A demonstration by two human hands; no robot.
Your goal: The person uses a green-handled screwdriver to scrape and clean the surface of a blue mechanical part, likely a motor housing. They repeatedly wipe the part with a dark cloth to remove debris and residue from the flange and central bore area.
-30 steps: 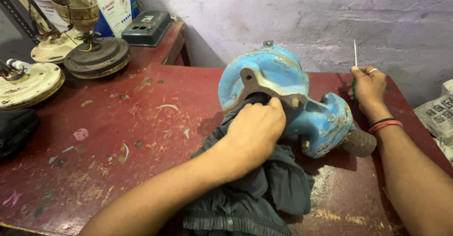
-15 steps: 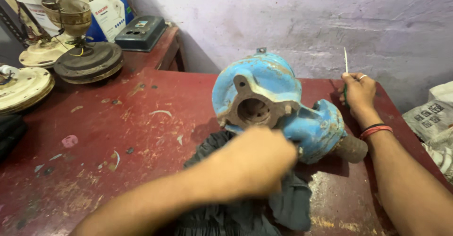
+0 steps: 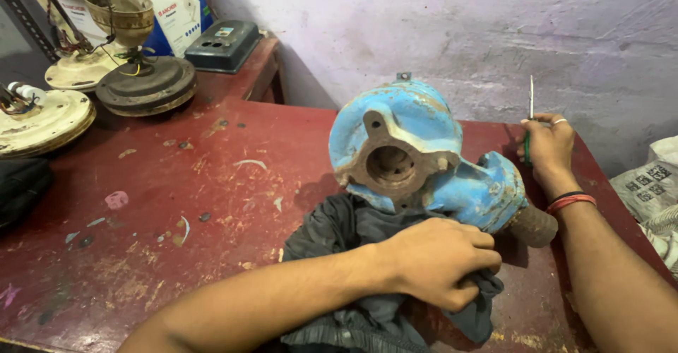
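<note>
The left hand (image 3: 438, 261) is clenched around a dark cloth (image 3: 353, 275) bunched against the blue pump housing (image 3: 417, 155) lying on the red table (image 3: 141, 240) — the wiping stage, seemingly. The right hand (image 3: 547, 148) grips a small screwdriver (image 3: 530, 120) upright behind it — next, careful prying.

The pump housing (image 3: 424, 155) sits on the table (image 3: 176, 205), cloth (image 3: 353, 254) before it, fan parts (image 3: 92, 78) far left.

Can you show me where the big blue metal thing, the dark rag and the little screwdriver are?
blue pump casing (image 3: 417, 123): head view, on its rounded top.
dark rag (image 3: 339, 229): head view, on its left fold.
screwdriver (image 3: 531, 95): head view, on its thin shaft.
</note>
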